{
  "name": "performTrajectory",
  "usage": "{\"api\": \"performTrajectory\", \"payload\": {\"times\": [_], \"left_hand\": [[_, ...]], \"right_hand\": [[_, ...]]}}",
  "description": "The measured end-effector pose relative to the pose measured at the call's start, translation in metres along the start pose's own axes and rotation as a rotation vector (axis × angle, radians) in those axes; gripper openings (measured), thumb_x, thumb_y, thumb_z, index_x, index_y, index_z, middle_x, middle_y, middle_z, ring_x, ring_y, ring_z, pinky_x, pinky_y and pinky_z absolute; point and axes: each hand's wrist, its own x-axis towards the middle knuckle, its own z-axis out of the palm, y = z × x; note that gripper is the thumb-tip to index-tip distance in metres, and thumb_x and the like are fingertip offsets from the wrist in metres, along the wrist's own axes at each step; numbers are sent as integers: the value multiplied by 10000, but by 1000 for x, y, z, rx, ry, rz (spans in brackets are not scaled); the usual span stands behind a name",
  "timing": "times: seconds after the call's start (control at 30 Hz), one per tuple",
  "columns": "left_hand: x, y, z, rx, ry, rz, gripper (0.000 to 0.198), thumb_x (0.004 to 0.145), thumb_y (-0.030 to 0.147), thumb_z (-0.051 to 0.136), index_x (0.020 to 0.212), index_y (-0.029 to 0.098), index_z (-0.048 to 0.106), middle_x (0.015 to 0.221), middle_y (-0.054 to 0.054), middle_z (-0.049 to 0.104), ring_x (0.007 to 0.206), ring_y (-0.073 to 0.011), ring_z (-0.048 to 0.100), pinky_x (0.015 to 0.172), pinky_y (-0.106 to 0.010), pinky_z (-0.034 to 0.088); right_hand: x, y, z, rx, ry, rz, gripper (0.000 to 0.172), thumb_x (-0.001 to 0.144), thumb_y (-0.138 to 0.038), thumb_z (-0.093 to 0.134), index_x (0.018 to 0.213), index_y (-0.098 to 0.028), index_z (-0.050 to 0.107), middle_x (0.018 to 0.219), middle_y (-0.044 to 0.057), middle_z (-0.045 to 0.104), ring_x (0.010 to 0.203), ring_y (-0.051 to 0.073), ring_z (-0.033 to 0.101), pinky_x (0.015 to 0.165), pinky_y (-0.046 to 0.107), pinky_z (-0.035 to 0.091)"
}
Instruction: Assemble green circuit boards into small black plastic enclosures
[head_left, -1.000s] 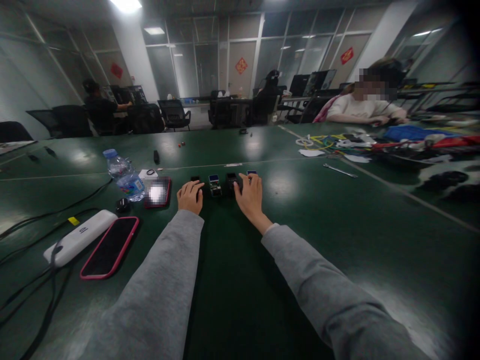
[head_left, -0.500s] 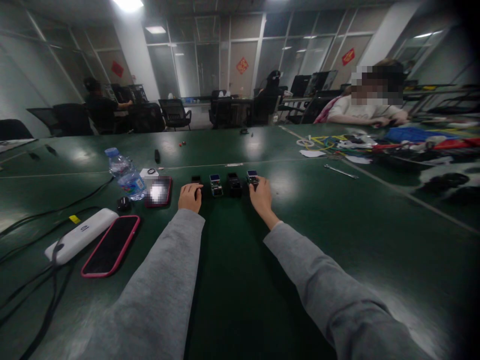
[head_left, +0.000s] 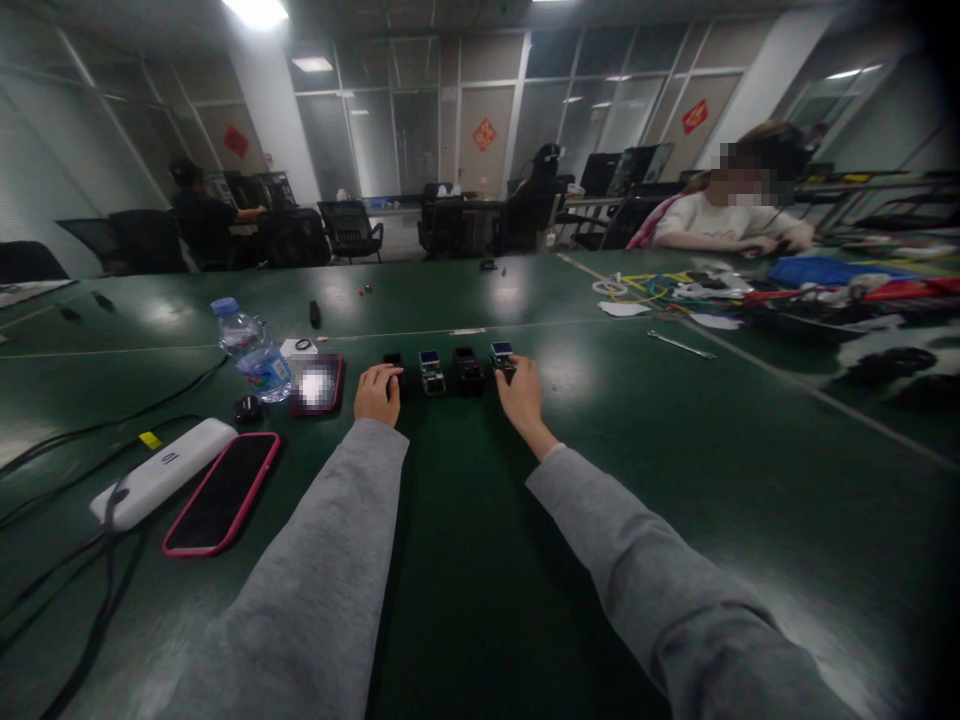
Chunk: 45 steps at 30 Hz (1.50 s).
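Four small gadgets would overstate my count, so: several small devices with screens stand in a row on the green table (head_left: 465,520). At the left end, my left hand (head_left: 377,394) has its fingers and thumb closed about a small black device (head_left: 393,360), mostly hidden by the hand. At the right end, my right hand (head_left: 521,390) grips a small bare circuit board with a screen (head_left: 502,350) between thumb and fingers. Between the hands lie another circuit board with a screen (head_left: 431,371) and a black-cased device (head_left: 467,368), both untouched.
To the left are a water bottle (head_left: 253,352), a dark red-edged device (head_left: 336,385), a white power bank (head_left: 165,472), a pink-cased phone (head_left: 223,495) and black cables (head_left: 112,590). A wrench (head_left: 681,345) and tangled wires (head_left: 660,288) lie right. A person (head_left: 712,222) sits beyond.
My left hand has shifted slightly left and its fingers now bend closer about the black device. The right hand and its circuit board have barely moved.
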Motion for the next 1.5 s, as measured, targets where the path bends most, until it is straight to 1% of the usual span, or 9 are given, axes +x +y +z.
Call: {"api": "performTrajectory", "payload": {"times": [0.1, 0.17, 0.27, 0.33, 0.43, 0.53, 1.0, 1.2, 1.5], "left_hand": [[3, -16, -1, 16, 60, -66, 303, 886, 202, 370, 1054, 217, 621, 1139, -75, 598, 1110, -219, 525, 984, -403, 425], [5, -33, -1, 66, 47, -146, 333, 845, 122, 378, 1063, 209, 615, 1155, -72, 592, 1124, -214, 524, 993, -399, 426], [5, -55, 0, 189, -94, -234, 433, 757, 29, 432, 1134, 176, 585, 1243, -87, 559, 1189, -218, 497, 1038, -383, 399], [4, -61, 3, 261, -195, -231, 449, 746, 34, 465, 1171, 142, 564, 1292, -111, 534, 1241, -237, 464, 1071, -385, 369], [3, -59, 7, 345, -369, -193, 450, 759, 46, 470, 1195, 117, 553, 1315, -135, 526, 1254, -256, 461, 1072, -390, 372], [4, -54, 7, 397, -467, -168, 447, 784, 58, 449, 1221, 95, 536, 1286, -156, 551, 1235, -259, 482, 1055, -384, 392], [5, -40, -1, 448, -510, -186, 456, 804, 67, 447, 1256, 85, 503, 1321, -156, 526, 1270, -247, 452, 1079, -358, 358], [4, -38, -2, 438, -495, -193, 449, 815, 72, 429, 1257, 90, 503, 1333, -154, 518, 1271, -249, 452, 1071, -370, 370], [4, -39, -2, 445, -503, -192, 454, 819, 85, 421, 1267, 95, 497, 1338, -147, 513, 1281, -247, 439, 1076, -372, 368]], "right_hand": [[1, 2, 1, -44, 17, 25, 421, 790, -240, 632, 1161, -107, 481, 1131, 158, 492, 1058, 270, 478, 896, 388, 424], [1, 3, 2, -64, 11, 42, 464, 765, -236, 664, 1165, -100, 473, 1115, 161, 500, 1047, 275, 481, 890, 388, 425], [2, 4, 3, -83, -6, 52, 488, 756, -236, 679, 1173, -102, 464, 1102, 158, 510, 1040, 278, 485, 881, 382, 426], [2, 5, 4, -99, -16, 54, 492, 756, -234, 678, 1177, -101, 461, 1105, 160, 513, 1042, 281, 485, 877, 382, 426], [2, 5, 5, -120, -30, 45, 489, 759, -229, 666, 1180, -97, 457, 1111, 166, 517, 1039, 288, 486, 870, 389, 426], [2, 6, 6, -122, -38, 39, 474, 760, -224, 646, 1177, -107, 453, 1101, 159, 526, 1034, 293, 485, 859, 398, 424], [2, 5, 5, -70, -17, 31, 413, 788, -250, 566, 1165, -105, 480, 1080, 158, 554, 1018, 288, 496, 858, 396, 415], [5, 7, 6, 14, 20, 107, 398, 790, -283, 550, 1142, -100, 519, 1066, 154, 585, 987, 279, 521, 859, 392, 420], [9, 7, 5, 47, -21, 189, 406, 813, -371, 522, 1123, -113, 561, 1045, 149, 609, 978, 284, 503, 859, 393, 396]]}}
